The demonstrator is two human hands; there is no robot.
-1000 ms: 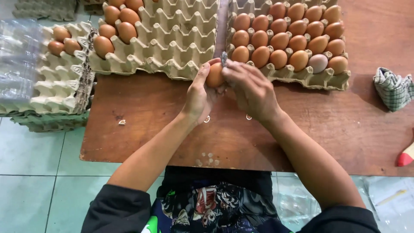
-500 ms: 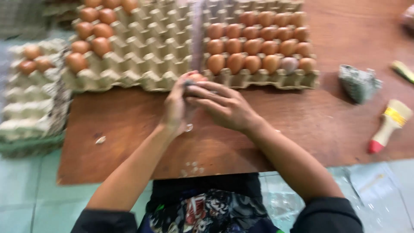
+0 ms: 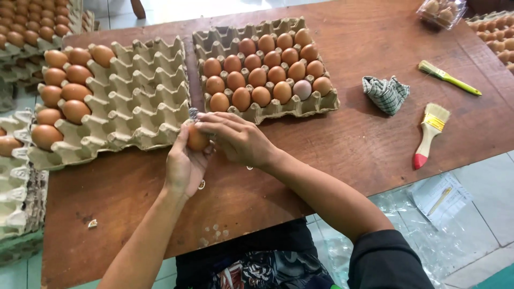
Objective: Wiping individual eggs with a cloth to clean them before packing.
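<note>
The left hand point(image 3: 184, 166) cups a brown egg point(image 3: 197, 138) from below, its grip closed around the shell, just in front of the near edge of the half-empty egg tray point(image 3: 134, 96). The right hand point(image 3: 238, 140) lies over the egg from the other side, fingertips point(image 3: 206, 119) touching its top and pinching a small grey piece against it; what that piece is cannot be told. Both hands hover above the wooden tabletop point(image 3: 332, 139).

To the right of that tray, just beside it, sits a fuller egg tray point(image 3: 267, 69), brown eggs in most cups and one pale egg point(image 3: 302, 89) near its front right corner. Further right of the trays lies a crumpled checked cloth point(image 3: 385, 93). Beyond the cloth rest a paintbrush with a red-tipped handle point(image 3: 430, 136) and a narrower green-handled brush point(image 3: 448, 78), well apart from the hands. Left of the half-empty tray, off the tabletop's edge, stand stacks of more egg trays point(image 3: 21, 182).
</note>
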